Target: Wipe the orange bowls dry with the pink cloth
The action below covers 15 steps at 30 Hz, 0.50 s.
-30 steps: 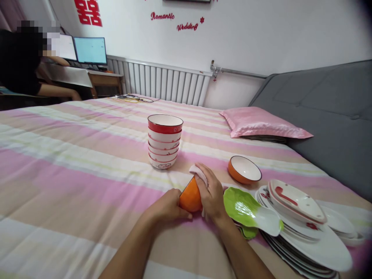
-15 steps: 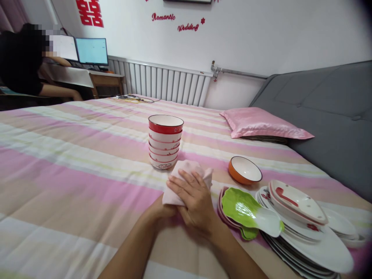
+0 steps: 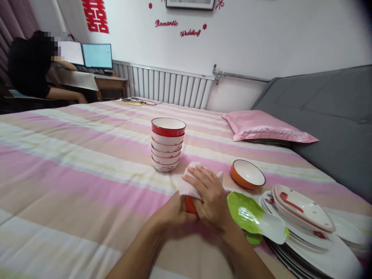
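Observation:
In front of me my left hand (image 3: pixel 174 211) is closed around an orange bowl (image 3: pixel 190 204), of which only a small patch of the outside shows. Over it lies a pale pink cloth (image 3: pixel 187 189), pressed down by my right hand (image 3: pixel 210 199) with its fingers curved across the fabric. Cloth and hands hide most of the bowl. Just beyond stands a stack of several bowls (image 3: pixel 167 149), white with red rims, the top one red outside. A second orange bowl (image 3: pixel 247 174), white inside, sits apart to the right.
At the right lie a green leaf-shaped dish (image 3: pixel 242 211), a white spoon-shaped end (image 3: pixel 274 228) and piled white plates (image 3: pixel 334 255) topped by an oval dish (image 3: pixel 305 209). Farther off are a pink pillow (image 3: pixel 267 126), cables (image 3: pixel 139 102) and a person (image 3: pixel 31 69) seated at monitors.
Both hands have shifted slightly right and turned with the cloth, so a patch of orange bowl now shows beneath it. The whole view has moved a little.

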{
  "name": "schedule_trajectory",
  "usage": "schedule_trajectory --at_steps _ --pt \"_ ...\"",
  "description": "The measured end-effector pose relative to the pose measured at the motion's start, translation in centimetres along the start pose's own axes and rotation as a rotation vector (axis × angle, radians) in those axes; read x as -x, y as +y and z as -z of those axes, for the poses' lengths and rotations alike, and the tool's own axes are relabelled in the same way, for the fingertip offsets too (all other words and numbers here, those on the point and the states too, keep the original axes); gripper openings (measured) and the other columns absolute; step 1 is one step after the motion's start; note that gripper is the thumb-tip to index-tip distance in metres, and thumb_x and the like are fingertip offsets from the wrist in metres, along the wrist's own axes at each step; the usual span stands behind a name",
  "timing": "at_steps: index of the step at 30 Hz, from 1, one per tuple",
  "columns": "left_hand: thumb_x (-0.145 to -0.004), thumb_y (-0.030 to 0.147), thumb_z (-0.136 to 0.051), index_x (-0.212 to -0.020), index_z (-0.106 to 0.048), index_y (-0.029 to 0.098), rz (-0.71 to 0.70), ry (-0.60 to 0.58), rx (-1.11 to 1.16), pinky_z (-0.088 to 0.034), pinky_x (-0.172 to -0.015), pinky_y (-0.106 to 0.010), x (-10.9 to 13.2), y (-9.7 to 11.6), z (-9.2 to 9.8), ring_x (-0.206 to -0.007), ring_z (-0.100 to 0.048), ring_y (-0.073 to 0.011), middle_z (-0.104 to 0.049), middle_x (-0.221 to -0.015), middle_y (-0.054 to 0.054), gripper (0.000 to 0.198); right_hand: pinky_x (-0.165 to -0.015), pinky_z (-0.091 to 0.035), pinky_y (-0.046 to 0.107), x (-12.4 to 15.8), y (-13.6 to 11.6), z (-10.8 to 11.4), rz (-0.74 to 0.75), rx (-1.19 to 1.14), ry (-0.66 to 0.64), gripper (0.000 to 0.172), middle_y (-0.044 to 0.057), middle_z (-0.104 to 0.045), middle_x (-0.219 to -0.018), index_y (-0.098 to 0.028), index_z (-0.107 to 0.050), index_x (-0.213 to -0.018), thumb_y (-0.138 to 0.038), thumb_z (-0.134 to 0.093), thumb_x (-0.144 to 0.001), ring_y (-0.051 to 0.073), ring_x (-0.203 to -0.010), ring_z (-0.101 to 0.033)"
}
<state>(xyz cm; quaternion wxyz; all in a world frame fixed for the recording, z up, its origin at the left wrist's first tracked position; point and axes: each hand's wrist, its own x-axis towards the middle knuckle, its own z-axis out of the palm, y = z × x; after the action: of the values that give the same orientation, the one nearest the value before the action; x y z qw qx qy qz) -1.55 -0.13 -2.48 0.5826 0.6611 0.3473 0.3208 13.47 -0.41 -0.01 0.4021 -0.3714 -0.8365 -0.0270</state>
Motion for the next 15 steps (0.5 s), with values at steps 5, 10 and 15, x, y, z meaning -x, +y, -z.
schedule_trajectory --at_steps 5,10,15 --pt "-0.065 0.024 -0.071 -0.066 -0.058 0.012 0.042 -0.128 -0.116 -0.034 -0.048 -0.020 0.4 0.6 -0.8 -0.053 -0.040 -0.0083 -0.046 -0.059 0.004 0.018 -0.109 -0.035 0.047 0.1 1.2 1.7 -0.328 -0.386 0.033 0.034 0.003 -0.060 -0.130 -0.029 -0.062 -0.120 -0.027 -0.048 -0.088 0.024 -0.125 -0.051" --pt "-0.067 0.027 -0.071 -0.071 -0.065 0.012 -0.081 -0.186 -0.144 -0.041 -0.058 -0.022 0.7 1.2 -1.4 -0.060 -0.046 -0.0116 -0.049 -0.062 0.002 0.017 -0.100 -0.046 0.042 0.2 2.7 2.6 -0.759 -0.973 0.117 0.032 0.007 -0.070 -0.112 -0.022 -0.070 -0.104 -0.045 -0.056 -0.087 0.027 -0.111 -0.062" --pt "-0.065 0.026 -0.076 -0.088 -0.069 0.012 -0.136 -0.148 0.127 -0.049 -0.075 -0.028 1.1 1.5 -1.6 -0.077 -0.057 -0.0180 -0.063 -0.080 -0.004 0.028 -0.087 -0.054 0.042 -0.1 2.7 2.0 -0.814 -1.127 0.226 0.038 0.006 -0.073 -0.106 -0.023 -0.065 -0.113 -0.048 -0.050 -0.089 0.026 -0.099 -0.068"
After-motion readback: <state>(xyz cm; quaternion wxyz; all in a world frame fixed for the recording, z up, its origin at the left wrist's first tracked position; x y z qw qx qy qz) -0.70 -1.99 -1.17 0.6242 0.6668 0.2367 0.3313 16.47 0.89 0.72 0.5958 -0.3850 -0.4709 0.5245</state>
